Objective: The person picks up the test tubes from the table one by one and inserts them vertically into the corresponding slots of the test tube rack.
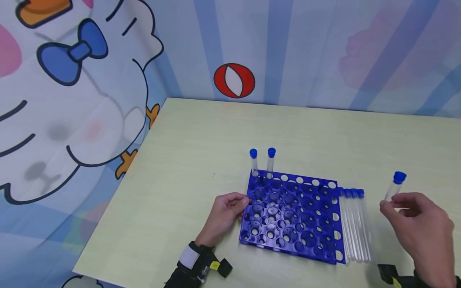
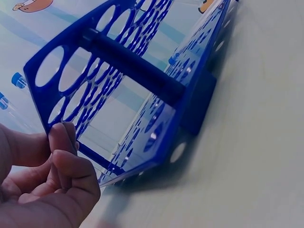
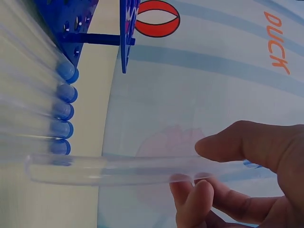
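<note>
A blue plastic test tube rack (image 1: 289,212) stands on the table, its top full of round holes. At its left side, my left hand (image 1: 224,212) grips the rack's edge between thumb and curled fingers; in the left wrist view, the fingers (image 2: 71,166) meet the rack's corner. My right hand (image 1: 425,226), to the right of the rack, pinches a clear test tube (image 3: 109,169) with a blue cap (image 1: 399,177). That tube is lifted off the table, cap upward. Two blue-capped tubes (image 1: 253,163) stand in the rack's far left holes.
Several capped tubes (image 1: 354,226) lie side by side on the table along the rack's right edge, caps away from me. The pale wooden table (image 1: 173,176) meets a cartoon-printed wall (image 1: 306,52) at the back and left.
</note>
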`<state>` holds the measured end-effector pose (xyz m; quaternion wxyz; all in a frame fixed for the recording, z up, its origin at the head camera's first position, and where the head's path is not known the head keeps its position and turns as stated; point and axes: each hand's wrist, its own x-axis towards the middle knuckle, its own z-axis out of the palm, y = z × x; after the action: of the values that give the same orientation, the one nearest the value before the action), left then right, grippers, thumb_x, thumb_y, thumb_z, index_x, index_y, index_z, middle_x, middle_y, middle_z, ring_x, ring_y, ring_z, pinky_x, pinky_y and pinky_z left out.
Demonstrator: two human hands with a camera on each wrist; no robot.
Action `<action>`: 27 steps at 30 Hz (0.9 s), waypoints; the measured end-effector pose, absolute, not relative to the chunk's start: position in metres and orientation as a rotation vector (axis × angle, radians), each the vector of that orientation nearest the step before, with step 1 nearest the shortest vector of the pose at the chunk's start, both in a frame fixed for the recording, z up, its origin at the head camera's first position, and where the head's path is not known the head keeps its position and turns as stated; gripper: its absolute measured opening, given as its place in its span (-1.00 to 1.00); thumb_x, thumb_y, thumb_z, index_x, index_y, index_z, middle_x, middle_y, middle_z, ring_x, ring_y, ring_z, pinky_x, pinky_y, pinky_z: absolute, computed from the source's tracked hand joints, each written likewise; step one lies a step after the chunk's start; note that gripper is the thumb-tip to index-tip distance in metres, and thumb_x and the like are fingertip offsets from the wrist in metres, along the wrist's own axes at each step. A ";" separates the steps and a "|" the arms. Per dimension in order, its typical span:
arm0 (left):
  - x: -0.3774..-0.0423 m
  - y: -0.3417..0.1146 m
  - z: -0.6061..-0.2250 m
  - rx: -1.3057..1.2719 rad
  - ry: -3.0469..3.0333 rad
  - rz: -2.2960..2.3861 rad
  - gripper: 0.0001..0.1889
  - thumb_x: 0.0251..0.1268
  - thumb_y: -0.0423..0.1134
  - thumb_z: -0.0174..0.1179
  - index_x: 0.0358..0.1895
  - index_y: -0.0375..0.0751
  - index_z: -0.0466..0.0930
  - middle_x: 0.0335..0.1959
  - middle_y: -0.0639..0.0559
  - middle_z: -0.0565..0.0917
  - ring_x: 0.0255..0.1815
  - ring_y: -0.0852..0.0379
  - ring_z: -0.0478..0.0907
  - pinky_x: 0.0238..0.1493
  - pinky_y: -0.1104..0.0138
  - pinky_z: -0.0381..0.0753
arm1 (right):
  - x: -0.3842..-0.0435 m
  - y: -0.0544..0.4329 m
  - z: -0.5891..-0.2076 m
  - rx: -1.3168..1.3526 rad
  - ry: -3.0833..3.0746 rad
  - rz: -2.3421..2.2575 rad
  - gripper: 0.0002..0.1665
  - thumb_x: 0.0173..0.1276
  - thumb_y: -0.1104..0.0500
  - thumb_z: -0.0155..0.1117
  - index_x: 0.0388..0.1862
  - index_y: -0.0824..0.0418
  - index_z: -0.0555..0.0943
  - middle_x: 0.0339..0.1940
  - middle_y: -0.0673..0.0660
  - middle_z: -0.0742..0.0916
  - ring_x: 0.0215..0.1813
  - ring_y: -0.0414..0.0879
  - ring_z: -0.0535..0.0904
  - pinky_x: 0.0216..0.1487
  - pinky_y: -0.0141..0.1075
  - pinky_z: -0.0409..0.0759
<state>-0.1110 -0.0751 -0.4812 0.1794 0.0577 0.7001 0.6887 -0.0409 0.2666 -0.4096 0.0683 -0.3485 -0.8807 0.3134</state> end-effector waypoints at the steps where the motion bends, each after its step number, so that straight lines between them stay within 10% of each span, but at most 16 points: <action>1: -0.111 -0.075 -0.481 0.162 1.982 1.944 -0.77 0.31 -0.24 0.09 -0.13 -0.33 0.58 -0.45 0.00 0.60 -0.53 0.20 0.46 -0.48 0.43 0.50 | -0.040 0.267 -0.409 -1.050 -2.640 0.949 -0.51 0.26 0.06 0.17 0.08 0.33 0.46 0.01 0.35 0.57 -0.09 0.20 0.47 -0.43 -0.29 0.39; 11: -0.112 -0.075 -0.481 0.170 1.996 1.925 -0.77 0.32 -0.23 0.09 -0.12 -0.33 0.59 -0.44 -0.01 0.60 -0.52 0.19 0.46 -0.47 0.43 0.51 | -0.036 0.266 -0.404 -1.084 -2.540 1.011 -0.55 0.18 0.00 0.27 0.01 0.18 0.53 -0.08 0.17 0.62 -0.34 -0.25 0.41 -0.54 -0.49 0.35; 27: -0.111 -0.075 -0.482 0.150 1.979 1.940 -0.77 0.30 -0.23 0.10 -0.13 -0.34 0.59 -0.44 -0.01 0.61 -0.52 0.20 0.47 -0.48 0.43 0.51 | -0.040 0.259 -0.401 -1.038 -2.537 1.009 -0.55 0.25 -0.02 0.20 0.06 0.17 0.51 0.02 0.14 0.60 -0.15 -0.05 0.46 -0.44 -0.49 0.38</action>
<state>-0.1113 -0.0752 -0.4817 0.1819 0.0531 0.7012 0.6873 -0.0399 0.2594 -0.4012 0.1103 -0.3531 -0.8633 0.3432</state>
